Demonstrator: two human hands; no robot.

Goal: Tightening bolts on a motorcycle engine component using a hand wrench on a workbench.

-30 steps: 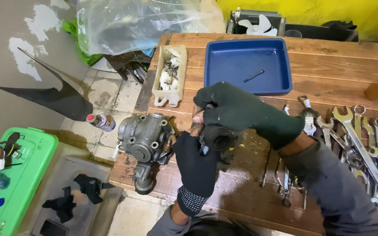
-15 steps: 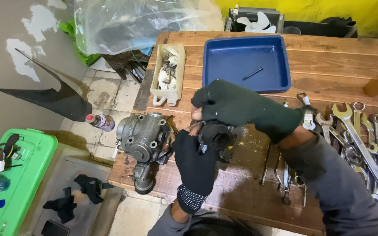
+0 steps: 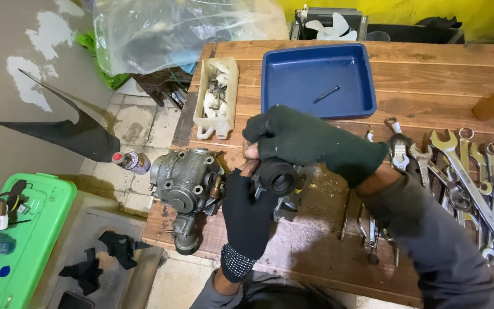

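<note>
Green bin: far left, on the floor beside the bench, lid shut with small bits lying on it.
Spray can: on the floor just off the bench's left edge, within reach.
Metal housing: grey cast body at the near-left corner of the wooden bench, part overhanging the edge; it sits just left of the hands.
Left hand: black glove, palm wrapped under the dark part from the near side, seemingly to steady it.
Dark part: small black component with a round opening facing up, held just above the bench, between both hands, close to the metal housing.
Right hand: green glove, closed over the top of the dark part from the far side; both hands are together, clamped on it.
White tub: far of the hands, holding small loose pieces.
Blue tray: far centre, one thin rod inside.
Spanners: spread in a row at right, laid out flat, likely for easy picking.
</note>
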